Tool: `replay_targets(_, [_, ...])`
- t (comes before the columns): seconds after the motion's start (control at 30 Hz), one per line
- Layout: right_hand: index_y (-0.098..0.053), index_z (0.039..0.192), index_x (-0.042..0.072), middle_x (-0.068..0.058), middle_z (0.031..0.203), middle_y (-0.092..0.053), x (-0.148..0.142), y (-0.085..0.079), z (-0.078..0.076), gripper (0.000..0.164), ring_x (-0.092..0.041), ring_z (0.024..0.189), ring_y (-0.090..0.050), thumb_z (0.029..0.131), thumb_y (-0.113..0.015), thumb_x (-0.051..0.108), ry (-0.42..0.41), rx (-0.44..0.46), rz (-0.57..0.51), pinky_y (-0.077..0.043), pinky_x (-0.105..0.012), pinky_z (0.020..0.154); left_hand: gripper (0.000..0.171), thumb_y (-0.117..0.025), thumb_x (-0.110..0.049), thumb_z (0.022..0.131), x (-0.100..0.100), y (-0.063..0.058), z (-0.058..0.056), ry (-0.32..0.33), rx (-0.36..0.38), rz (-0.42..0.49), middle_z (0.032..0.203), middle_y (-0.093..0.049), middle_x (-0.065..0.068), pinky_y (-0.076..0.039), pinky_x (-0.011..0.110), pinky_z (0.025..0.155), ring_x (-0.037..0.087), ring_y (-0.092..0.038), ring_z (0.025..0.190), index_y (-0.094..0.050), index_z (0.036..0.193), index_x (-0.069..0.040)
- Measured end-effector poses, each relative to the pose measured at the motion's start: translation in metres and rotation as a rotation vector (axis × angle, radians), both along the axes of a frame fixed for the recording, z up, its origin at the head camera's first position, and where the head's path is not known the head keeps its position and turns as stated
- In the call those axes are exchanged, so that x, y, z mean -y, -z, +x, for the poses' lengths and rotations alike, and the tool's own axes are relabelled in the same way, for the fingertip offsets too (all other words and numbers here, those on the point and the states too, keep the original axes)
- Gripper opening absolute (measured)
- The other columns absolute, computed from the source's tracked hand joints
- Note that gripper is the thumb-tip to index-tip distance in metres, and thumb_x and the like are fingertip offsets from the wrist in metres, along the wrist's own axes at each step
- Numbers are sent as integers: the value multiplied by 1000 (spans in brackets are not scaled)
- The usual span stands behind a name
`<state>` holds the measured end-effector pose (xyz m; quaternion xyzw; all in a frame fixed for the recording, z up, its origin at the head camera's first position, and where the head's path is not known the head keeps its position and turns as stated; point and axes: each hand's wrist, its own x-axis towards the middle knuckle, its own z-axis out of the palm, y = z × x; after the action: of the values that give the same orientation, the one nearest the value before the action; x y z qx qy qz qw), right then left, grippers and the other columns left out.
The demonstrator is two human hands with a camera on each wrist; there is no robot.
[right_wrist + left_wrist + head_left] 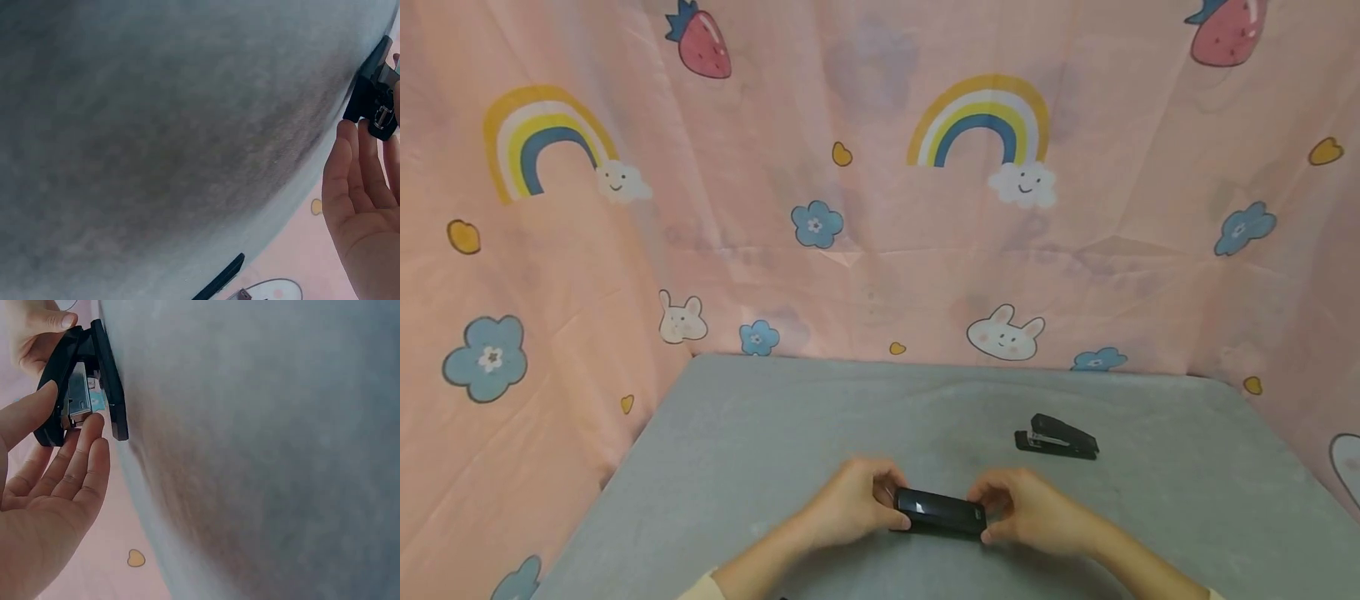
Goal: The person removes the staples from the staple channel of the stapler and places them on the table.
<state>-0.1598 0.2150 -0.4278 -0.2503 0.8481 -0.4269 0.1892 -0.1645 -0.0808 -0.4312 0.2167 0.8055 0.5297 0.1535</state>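
Observation:
A black stapler lies lengthwise between both hands near the front of the table. My left hand pinches its left end, thumb on the near side and fingers behind. At the other end, my right hand grips with thumb and fingers. The left wrist view shows the stapler's top arm raised from its base, with the metal magazine between them. Whether the base touches the cloth is hard to tell. A second black stapler stands farther back to the right, apart from both hands.
Grey cloth covers the table. Pink printed curtains hang behind it and at both sides, close to the table's edges.

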Motion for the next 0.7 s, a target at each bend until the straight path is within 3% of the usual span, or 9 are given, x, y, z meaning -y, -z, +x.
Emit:
replay_targets(0.13, [-72, 108, 5, -2, 106, -71, -2, 1, 0, 35, -17, 96, -69, 78, -90, 6, -2, 24, 3, -57, -34, 84, 29, -89, 4, 75, -2, 1, 2, 4, 3, -17, 76, -67, -3, -46, 22, 58, 9, -59, 65, -73, 92, -11])
replay_targets(0.2, [-73, 109, 8, -1, 106, -71, -7, 14, -6, 36, -17, 96, -69, 79, -91, 11, 0, 40, -2, -57, -32, 84, 29, -89, 3, 75, -3, 1, 2, 3, 8, -21, 77, -66, -3, -46, 22, 59, 9, -59, 65, -73, 93, -12])
replay_targets(0.37, [-73, 110, 10, 0, 106, -72, -8, 17, -8, 35, -19, 97, -69, 79, -91, 12, -4, 50, -1, -57, -32, 85, 30, -89, 5, 75, -2, 1, 1, 9, 25, -17, 80, -67, -2, -47, 22, 59, 11, -61, 68, -72, 95, -11])
replay_targets(0.43, [-73, 111, 7, -2, 108, -72, -3, 4, -2, 35, -21, 99, -69, 80, -89, 8, -8, 41, 11, -57, -35, 85, 32, -88, 7, 75, -2, 1, 0, 10, 38, -15, 82, -67, -1, -48, 23, 60, 12, -62, 70, -72, 97, -10])
replay_targets(0.57, [-73, 115, 6, -2, 113, -72, 0, -1, -1, 37, -25, 104, -68, 81, -89, 9, -10, 21, 37, -57, -40, 87, 36, -89, 8, 73, 1, 0, -2, 8, 59, -17, 85, -68, -1, -51, 25, 64, 14, -65, 75, -73, 99, -11])
replay_targets(0.7, [-73, 118, 6, -1, 114, -72, 5, -4, -1, 39, -23, 105, -67, 83, -88, 14, -12, -5, 41, -56, -37, 86, 38, -89, 9, 72, 4, -1, -4, 6, 62, -42, 87, -68, -1, -52, 26, 70, 15, -64, 80, -74, 102, -8])
